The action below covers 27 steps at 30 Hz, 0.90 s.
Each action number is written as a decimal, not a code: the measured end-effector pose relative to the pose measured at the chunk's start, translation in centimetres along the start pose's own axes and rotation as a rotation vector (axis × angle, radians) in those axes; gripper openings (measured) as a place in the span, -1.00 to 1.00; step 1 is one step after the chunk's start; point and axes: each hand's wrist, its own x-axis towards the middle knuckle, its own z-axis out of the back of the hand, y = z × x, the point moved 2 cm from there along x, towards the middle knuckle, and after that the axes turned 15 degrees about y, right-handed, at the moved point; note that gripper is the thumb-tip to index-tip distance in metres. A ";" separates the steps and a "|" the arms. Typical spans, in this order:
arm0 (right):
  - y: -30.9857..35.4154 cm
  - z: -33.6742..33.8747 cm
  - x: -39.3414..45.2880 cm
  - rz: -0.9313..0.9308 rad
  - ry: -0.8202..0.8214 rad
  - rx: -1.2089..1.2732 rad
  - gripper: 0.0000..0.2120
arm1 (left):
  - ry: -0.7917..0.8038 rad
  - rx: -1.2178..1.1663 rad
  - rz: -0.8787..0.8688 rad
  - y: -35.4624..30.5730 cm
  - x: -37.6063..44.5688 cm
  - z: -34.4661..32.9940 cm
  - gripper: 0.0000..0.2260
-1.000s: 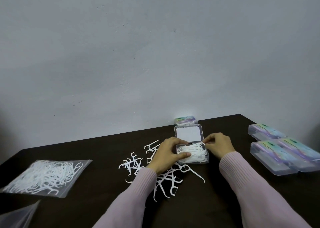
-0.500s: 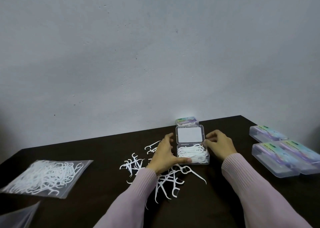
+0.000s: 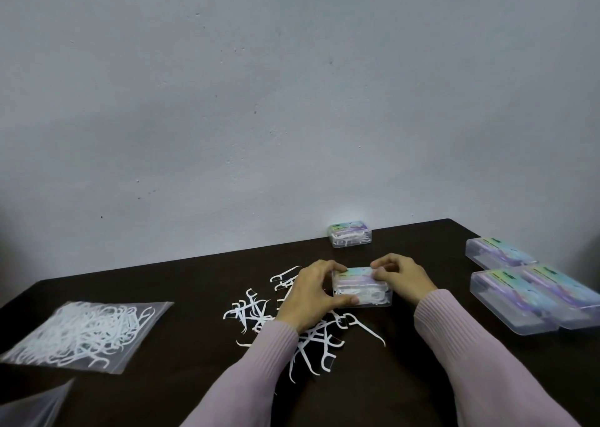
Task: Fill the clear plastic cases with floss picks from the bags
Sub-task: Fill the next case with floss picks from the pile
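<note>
A small clear plastic case (image 3: 362,287) full of white floss picks sits mid-table with its pastel-labelled lid down. My left hand (image 3: 308,292) grips its left side, thumb on the front wall and fingers on the lid. My right hand (image 3: 401,274) holds the right side, fingertips on the lid's top. Loose floss picks (image 3: 292,326) lie scattered on the dark table (image 3: 406,378) under my left wrist. A clear bag of floss picks (image 3: 84,334) lies at the left.
A closed filled case (image 3: 350,235) stands at the table's back edge by the wall. Three larger clear cases (image 3: 532,293) with pastel labels lie at the right. A corner of another plastic bag (image 3: 32,407) shows at the bottom left.
The case's lid stood open a second ago, showing its white inside; it has swung down onto the picks. Both hands have moved onto the lid.
</note>
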 end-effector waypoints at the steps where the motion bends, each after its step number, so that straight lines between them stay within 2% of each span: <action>1: 0.0 0.0 0.0 -0.004 0.003 -0.017 -0.81 | 0.001 -0.007 0.005 0.1 0.1 0.0 -0.51; 18: 0.6 -0.5 -0.4 0.026 -0.031 -0.155 -0.78 | 0.011 -0.048 0.044 0.1 0.4 -0.1 -0.56; 23: 0.9 -0.8 -0.7 0.121 -0.154 -0.408 -0.84 | 0.042 -0.049 0.027 -0.5 0.3 0.2 -0.53; 27: 2.1 -1.8 -1.9 0.253 -0.096 -0.696 -0.84 | -0.031 -0.189 0.019 -0.5 0.0 2.0 -0.67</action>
